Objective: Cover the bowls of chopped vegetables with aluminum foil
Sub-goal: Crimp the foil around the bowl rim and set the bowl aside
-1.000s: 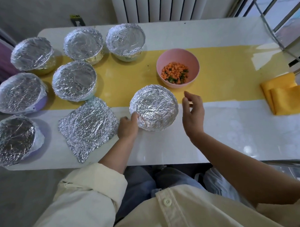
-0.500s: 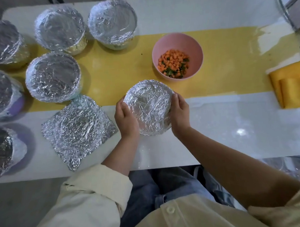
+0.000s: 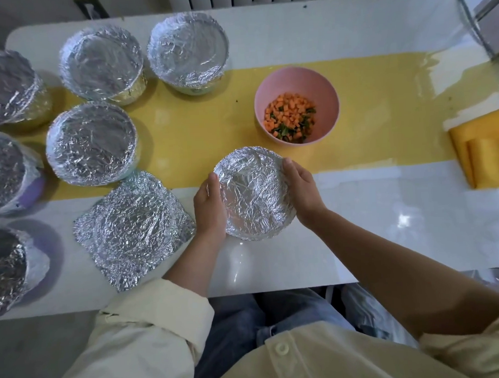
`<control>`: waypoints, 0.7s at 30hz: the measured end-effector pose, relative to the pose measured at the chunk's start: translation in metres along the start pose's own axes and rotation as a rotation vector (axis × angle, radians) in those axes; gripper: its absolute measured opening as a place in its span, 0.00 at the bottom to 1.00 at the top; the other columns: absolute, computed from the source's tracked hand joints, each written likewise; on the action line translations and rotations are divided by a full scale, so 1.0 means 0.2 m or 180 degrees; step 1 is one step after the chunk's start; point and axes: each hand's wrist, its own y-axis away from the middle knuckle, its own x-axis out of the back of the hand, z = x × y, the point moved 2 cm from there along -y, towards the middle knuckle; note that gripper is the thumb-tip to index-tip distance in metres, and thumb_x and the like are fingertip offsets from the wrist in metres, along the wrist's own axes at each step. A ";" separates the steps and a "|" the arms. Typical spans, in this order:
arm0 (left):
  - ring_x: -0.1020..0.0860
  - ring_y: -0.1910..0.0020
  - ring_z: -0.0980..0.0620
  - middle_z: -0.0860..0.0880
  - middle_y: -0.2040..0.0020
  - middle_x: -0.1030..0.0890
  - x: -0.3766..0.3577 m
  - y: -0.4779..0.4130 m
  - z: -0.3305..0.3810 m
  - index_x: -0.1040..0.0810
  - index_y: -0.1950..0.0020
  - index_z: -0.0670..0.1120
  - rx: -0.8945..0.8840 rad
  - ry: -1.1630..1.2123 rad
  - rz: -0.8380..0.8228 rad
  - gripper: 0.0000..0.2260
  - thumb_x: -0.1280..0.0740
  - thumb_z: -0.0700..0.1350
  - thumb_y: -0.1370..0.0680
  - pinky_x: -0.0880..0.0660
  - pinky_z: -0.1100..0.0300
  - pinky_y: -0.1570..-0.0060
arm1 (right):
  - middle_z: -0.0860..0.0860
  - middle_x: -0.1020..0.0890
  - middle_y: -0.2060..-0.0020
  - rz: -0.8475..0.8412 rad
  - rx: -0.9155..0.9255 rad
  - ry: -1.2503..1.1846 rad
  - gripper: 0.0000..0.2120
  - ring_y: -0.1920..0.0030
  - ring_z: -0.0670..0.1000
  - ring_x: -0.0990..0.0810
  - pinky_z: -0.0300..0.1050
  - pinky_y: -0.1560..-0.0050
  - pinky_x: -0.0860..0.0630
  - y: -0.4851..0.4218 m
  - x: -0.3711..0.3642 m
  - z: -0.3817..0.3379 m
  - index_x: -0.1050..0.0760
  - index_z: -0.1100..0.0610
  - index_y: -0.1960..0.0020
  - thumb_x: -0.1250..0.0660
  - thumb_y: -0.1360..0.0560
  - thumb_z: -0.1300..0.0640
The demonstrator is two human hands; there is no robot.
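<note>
Left side: left hand [image 3: 209, 207] cupped against the left flank of the foil-wrapped bowl [image 3: 254, 193], fingers curled round its edge, pressing the foil in.
Right side: right hand [image 3: 302, 187] mirrors it on the opposite flank, thumb up at the rim, palm wrapped on the wall. Both hands are full, and there's no slack in either.
Between them: that bowl sits at frame centre on the white table [image 3: 385, 226], its near edge not far from the person, and its top is sealed all round as far as I can see.
Just left: a crinkled foil sheet [image 3: 133, 229] lies flat, corner-on like a diamond, right beside the left wrist. It's roughly square, so there's no real long axis to speak of.
Up and right: the pink bowl [image 3: 270, 83] stands on the yellow strip [image 3: 198, 139], open, with chopped vegetables [image 3: 289, 116] showing orange and green. It's the only one bare.
The hinge: sheet to the lower left, open bowl to the upper right, hands between. The left hand is nearer the sheet and the right is nearer the bowl.
My call: the sheet has to cross over, or the bowl come down.
Further out: six covered bowls [image 3: 91, 143] crowd the left of the frame, and a yellow cloth [image 3: 484, 149] sits at the right edge.
</note>
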 end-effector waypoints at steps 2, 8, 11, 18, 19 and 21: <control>0.34 0.69 0.55 0.52 0.67 0.31 -0.01 -0.01 -0.01 0.31 0.61 0.49 -0.0073 -0.0092 0.0036 0.17 0.44 0.53 0.15 0.35 0.63 0.68 | 0.61 0.19 0.51 0.0071 0.0047 0.0112 0.19 0.51 0.56 0.20 0.62 0.43 0.25 0.00 0.00 0.02 0.23 0.63 0.45 0.44 0.17 0.48; 0.33 0.67 0.57 0.52 0.65 0.31 0.00 -0.02 -0.01 0.31 0.62 0.51 -0.0041 -0.0247 -0.0056 0.16 0.45 0.53 0.15 0.34 0.65 0.65 | 0.60 0.19 0.43 -0.0251 -0.0034 0.0367 0.22 0.41 0.61 0.21 0.62 0.37 0.27 -0.02 0.04 -0.03 0.24 0.59 0.40 0.43 0.22 0.43; 0.33 0.64 0.64 0.59 0.62 0.31 0.01 -0.02 0.00 0.31 0.59 0.56 0.0005 -0.0293 -0.0187 0.13 0.45 0.52 0.15 0.34 0.68 0.62 | 0.53 0.21 0.38 -0.0418 -0.0134 0.0350 0.23 0.37 0.54 0.22 0.58 0.33 0.29 -0.03 0.04 -0.06 0.27 0.53 0.32 0.43 0.21 0.42; 0.36 0.68 0.52 0.50 0.68 0.33 0.00 -0.03 -0.01 0.33 0.63 0.47 -0.0085 -0.0300 -0.0052 0.19 0.45 0.54 0.15 0.37 0.55 0.65 | 0.58 0.18 0.45 -0.0220 -0.0161 0.0492 0.20 0.45 0.53 0.19 0.49 0.44 0.23 -0.02 0.02 -0.05 0.24 0.59 0.39 0.49 0.16 0.48; 0.36 0.68 0.52 0.49 0.67 0.33 0.01 -0.03 -0.01 0.33 0.63 0.47 -0.0094 -0.0334 -0.0081 0.19 0.46 0.54 0.15 0.37 0.55 0.65 | 0.57 0.18 0.44 -0.0262 -0.0174 0.0504 0.20 0.45 0.53 0.19 0.48 0.45 0.23 -0.02 0.02 -0.06 0.25 0.59 0.38 0.49 0.16 0.48; 0.32 0.66 0.54 0.51 0.65 0.30 0.01 -0.02 0.00 0.31 0.61 0.49 -0.0069 -0.0331 -0.0102 0.17 0.46 0.53 0.15 0.34 0.58 0.62 | 0.55 0.19 0.42 -0.0377 -0.0167 0.0482 0.19 0.42 0.52 0.20 0.48 0.42 0.23 -0.03 0.03 -0.07 0.26 0.56 0.36 0.48 0.16 0.47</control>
